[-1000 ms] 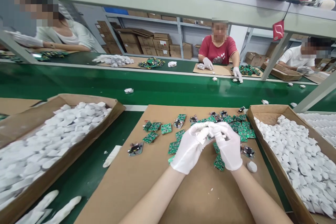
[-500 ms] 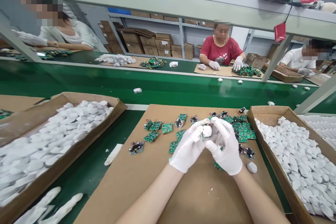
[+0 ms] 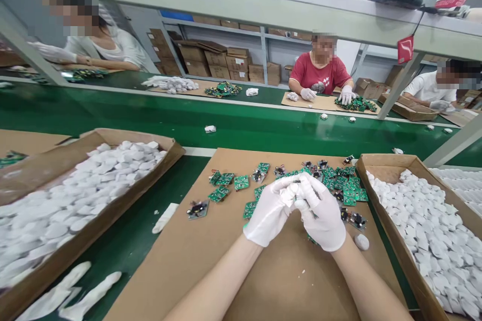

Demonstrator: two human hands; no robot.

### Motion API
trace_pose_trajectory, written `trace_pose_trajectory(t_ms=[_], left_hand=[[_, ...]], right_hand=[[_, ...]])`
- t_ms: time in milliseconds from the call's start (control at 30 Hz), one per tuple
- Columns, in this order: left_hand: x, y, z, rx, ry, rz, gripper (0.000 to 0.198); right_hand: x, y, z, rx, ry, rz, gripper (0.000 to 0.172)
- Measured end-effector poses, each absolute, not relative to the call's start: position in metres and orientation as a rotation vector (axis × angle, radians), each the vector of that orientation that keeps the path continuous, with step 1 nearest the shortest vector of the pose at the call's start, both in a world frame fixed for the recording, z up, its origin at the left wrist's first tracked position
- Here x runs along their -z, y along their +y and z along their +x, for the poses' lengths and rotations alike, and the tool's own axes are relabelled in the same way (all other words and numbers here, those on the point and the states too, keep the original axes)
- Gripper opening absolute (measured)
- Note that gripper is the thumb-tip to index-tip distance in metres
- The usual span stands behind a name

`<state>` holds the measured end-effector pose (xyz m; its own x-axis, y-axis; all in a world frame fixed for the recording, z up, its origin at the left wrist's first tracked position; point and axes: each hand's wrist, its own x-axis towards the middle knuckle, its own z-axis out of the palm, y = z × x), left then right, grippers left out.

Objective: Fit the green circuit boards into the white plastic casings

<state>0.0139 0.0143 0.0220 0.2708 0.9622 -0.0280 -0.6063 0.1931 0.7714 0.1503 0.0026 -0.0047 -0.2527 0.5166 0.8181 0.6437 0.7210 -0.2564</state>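
My left hand (image 3: 265, 215) and my right hand (image 3: 324, 218), both in white gloves, meet over the cardboard sheet (image 3: 211, 266). Their fingers close around a small circuit board with a soft white lump (image 3: 290, 193) pressed against it; fingers hide most of the board. The right fingertips press on the lump from above and the side. Behind and around the hands lie green circuit boards (image 3: 241, 182), some showing black components, with a denser pile (image 3: 350, 194) on the right. A loose white lump (image 3: 362, 242) rests beside my right wrist.
Cardboard trays of white lumps stand at left (image 3: 176, 153) and right (image 3: 363, 160). Loose white gloves (image 3: 90, 296) lie at lower left. Beyond runs a green conveyor belt (image 3: 256, 133) carrying small white-topped pieces (image 3: 210, 129). Gloved co-workers (image 3: 320, 67) sit across, under a metal beam (image 3: 226, 0).
My right fingers have folded over the white lump, which showed round and uncovered before. The hands are closer together. Pieces on the belt have shifted to the right, and the view has swung slightly.
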Motion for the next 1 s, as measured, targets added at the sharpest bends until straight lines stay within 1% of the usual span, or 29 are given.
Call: trace_pose_trajectory(t_ms=[67, 167, 333, 467, 533, 633, 833, 933, 1000], left_hand=[[-0.027, 0.013, 0.013, -1.196, 0.592, 0.744, 0.038], [-0.034, 0.011, 0.012, -1.177, 0.576, 0.744, 0.038], [-0.03, 0.009, 0.015, -1.13, 0.558, 0.702, 0.037], [-0.028, 0.008, 0.015, -1.129, 0.508, 0.717, 0.046], [-0.031, 0.006, 0.014, -1.13, 0.496, 0.727, 0.05], [-0.035, 0.005, 0.014, -1.138, 0.537, 0.743, 0.048], [-0.032, 0.007, 0.017, -1.157, 0.587, 0.751, 0.034], [-0.031, 0.008, 0.018, -1.164, 0.58, 0.753, 0.038], [-0.032, 0.007, 0.018, -1.147, 0.548, 0.761, 0.041]], right_hand=[[-0.001, 0.0, 0.15, 0.048, -1.912, -0.864, 0.055], [-0.009, -0.006, 0.15, -0.17, -1.781, -0.801, 0.045], [-0.019, -0.008, 0.152, -0.536, -1.426, -0.927, 0.041], [-0.019, -0.003, 0.152, -0.523, -1.489, -0.85, 0.024], [-0.018, -0.002, 0.151, -0.519, -1.514, -0.811, 0.025], [-0.017, -0.002, 0.146, -0.534, -1.475, -0.803, 0.024], [-0.016, -0.004, 0.141, -0.521, -1.461, -0.806, 0.024], [-0.016, -0.005, 0.143, -0.516, -1.471, -0.851, 0.023], [-0.017, -0.006, 0.144, -0.642, -1.434, -0.882, 0.023]])
